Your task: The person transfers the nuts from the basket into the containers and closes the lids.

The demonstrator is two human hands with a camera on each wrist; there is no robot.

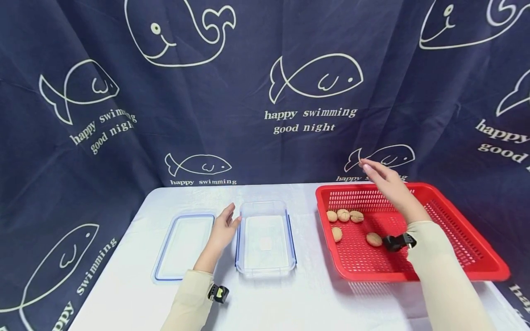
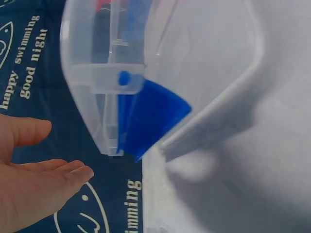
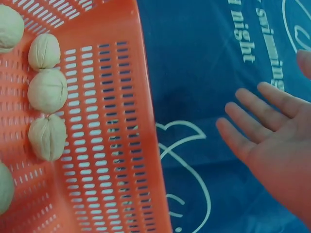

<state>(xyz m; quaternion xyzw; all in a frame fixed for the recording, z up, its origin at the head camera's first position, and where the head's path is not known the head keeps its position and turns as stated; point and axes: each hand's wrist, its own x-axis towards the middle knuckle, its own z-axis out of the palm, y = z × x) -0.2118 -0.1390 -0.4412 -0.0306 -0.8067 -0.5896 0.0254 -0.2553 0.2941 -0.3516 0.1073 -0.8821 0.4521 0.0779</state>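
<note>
Several walnuts [image 1: 343, 215] lie in the red plastic basket [image 1: 337, 271], most of them toward its left side. Above the basket my right hand [image 1: 391, 186] is raised with fingers extended and nothing in it; the right wrist view shows the palm and spread fingers [image 3: 257, 116]. My left hand [image 1: 223, 230] hovers between a blue-edged lid [image 1: 188, 246] and a clear food container [image 1: 267, 271]. Its fingers are relaxed and hold nothing. In the left wrist view a blue side clip [image 2: 153, 116] of the container hangs folded outward, apart from the fingers. No walnut shows inside the container.
A white cloth covers the table [image 1: 310, 303]. Behind it hangs a dark blue curtain [image 1: 248, 138] printed with fish and whales, close to the table's back edge. The basket reaches near the table's right edge.
</note>
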